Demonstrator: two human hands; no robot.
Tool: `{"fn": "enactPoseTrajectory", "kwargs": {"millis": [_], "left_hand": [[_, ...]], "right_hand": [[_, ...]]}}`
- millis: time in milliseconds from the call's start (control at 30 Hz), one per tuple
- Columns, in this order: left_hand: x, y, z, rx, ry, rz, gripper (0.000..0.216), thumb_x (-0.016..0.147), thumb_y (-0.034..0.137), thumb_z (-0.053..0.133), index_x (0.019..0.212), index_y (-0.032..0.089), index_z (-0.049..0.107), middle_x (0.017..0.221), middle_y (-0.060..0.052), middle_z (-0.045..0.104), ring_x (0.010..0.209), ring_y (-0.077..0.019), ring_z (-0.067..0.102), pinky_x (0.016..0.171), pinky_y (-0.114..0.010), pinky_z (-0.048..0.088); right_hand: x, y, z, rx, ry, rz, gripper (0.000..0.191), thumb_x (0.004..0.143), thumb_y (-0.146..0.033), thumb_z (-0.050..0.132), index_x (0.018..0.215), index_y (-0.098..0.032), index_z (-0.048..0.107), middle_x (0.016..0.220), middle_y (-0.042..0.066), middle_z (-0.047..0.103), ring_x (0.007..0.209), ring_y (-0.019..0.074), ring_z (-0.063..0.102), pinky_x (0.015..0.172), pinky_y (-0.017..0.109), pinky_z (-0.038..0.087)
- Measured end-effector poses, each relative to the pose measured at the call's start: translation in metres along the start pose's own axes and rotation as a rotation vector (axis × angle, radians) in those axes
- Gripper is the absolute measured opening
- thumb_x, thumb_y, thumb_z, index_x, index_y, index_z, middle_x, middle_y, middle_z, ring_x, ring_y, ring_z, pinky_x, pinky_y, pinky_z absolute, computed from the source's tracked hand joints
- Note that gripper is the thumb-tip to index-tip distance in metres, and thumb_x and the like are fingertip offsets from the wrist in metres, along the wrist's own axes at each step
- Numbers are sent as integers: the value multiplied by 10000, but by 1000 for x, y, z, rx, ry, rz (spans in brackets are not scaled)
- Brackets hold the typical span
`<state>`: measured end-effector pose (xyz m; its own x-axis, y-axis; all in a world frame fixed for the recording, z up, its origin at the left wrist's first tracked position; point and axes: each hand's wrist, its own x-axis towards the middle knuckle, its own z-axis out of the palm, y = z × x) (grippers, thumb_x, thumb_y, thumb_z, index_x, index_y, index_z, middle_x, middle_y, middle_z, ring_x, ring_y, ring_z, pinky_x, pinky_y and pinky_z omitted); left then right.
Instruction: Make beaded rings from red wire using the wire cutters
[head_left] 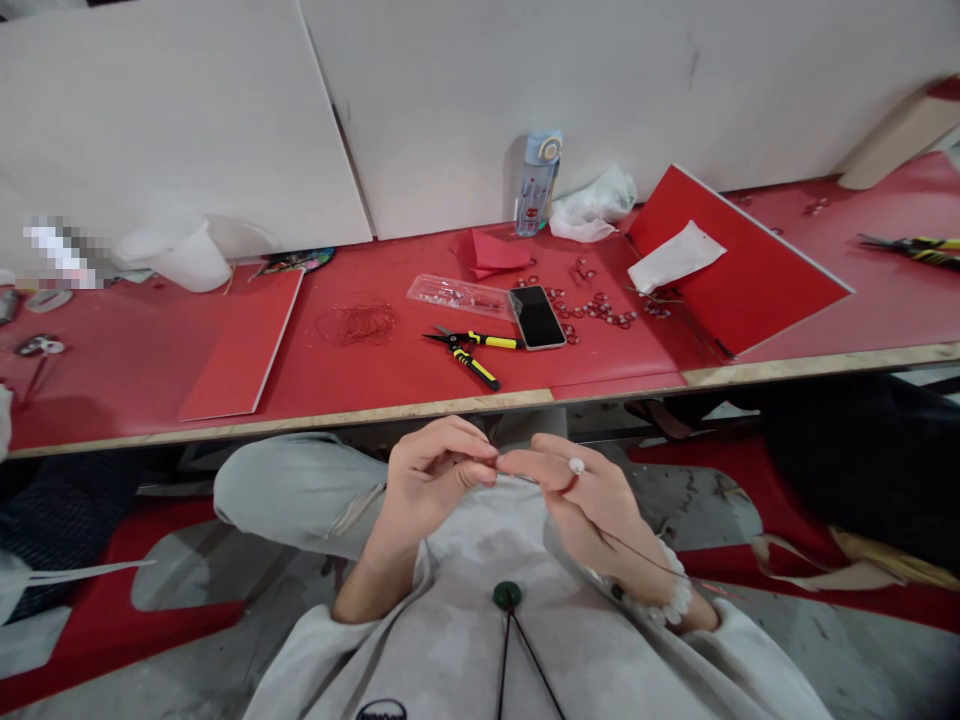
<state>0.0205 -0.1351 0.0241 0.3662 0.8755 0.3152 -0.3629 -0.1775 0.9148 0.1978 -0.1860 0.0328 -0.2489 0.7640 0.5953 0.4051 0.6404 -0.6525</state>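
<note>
In front of my chest, my left hand (439, 470) and my right hand (592, 490) meet at the fingertips. Both are closed in a pinch on a thin dark red cord, of which only a trace shows between the fingers. A length of the cord (637, 550) trails from under my right hand across the wrist. What else the fingertips may hold is too small to make out. A ring with a white bead (576, 466) sits on a right finger. On the table beyond lie yellow-and-black pliers (472, 350) and a loose coil of red thread (360, 322).
The red table's wooden edge (450, 405) runs beyond my hands. On it are a phone (541, 318), a clear bead tray (459, 296), several beaded rings (600, 310), a water bottle (537, 185), a plastic bag (592, 205), red boards (247, 345) and a white cup (195, 255).
</note>
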Motion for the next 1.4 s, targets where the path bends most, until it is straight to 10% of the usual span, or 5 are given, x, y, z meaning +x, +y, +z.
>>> {"fn": "enactPoseTrajectory", "kwargs": {"millis": [300, 533, 833, 1133, 1400], "left_hand": [[3, 0, -3, 186, -18, 102, 20, 851, 252, 836, 866, 242, 828, 745, -6, 712, 650, -107, 650, 562, -186, 522], [1, -1, -5, 459, -217, 327, 208, 1014, 312, 625, 935, 198, 781, 764, -41, 730, 660, -129, 635, 600, -225, 524], [-1, -1, 3, 432, -271, 178, 318, 1040, 408, 556, 883, 192, 727, 746, -36, 674, 664, -145, 586, 611, -257, 481], [-7, -1, 4, 334, -33, 59, 337, 1026, 441, 584, 814, 197, 677, 690, 9, 579, 583, -111, 509, 568, -247, 423], [-6, 3, 1, 315, -78, 41, 357, 1022, 463, 577, 842, 176, 692, 815, -33, 649, 585, -102, 577, 543, -231, 509]], "right_hand": [[-9, 1, 3, 278, 83, 167, 370, 935, -23, 447, 1027, -259, 717, 768, -21, 635, 597, 112, 512, 580, 252, 426], [-1, -3, 0, 1072, 258, 464, 211, 1058, -252, 472, 973, -249, 665, 566, -73, 425, 453, 97, 332, 458, 223, 371], [33, 30, 4, 1497, 25, 884, 188, 873, -286, 718, 894, -258, 534, 546, -122, 344, 420, 80, 272, 365, 139, 357], [-4, 21, 6, 758, 66, 619, 268, 937, -327, 640, 1180, -216, 655, 940, 53, 779, 786, 179, 737, 702, 319, 610], [3, 16, -1, -222, 294, -178, 311, 911, -102, 675, 1163, -285, 691, 1105, 72, 781, 1113, 263, 738, 999, 507, 599]]}}
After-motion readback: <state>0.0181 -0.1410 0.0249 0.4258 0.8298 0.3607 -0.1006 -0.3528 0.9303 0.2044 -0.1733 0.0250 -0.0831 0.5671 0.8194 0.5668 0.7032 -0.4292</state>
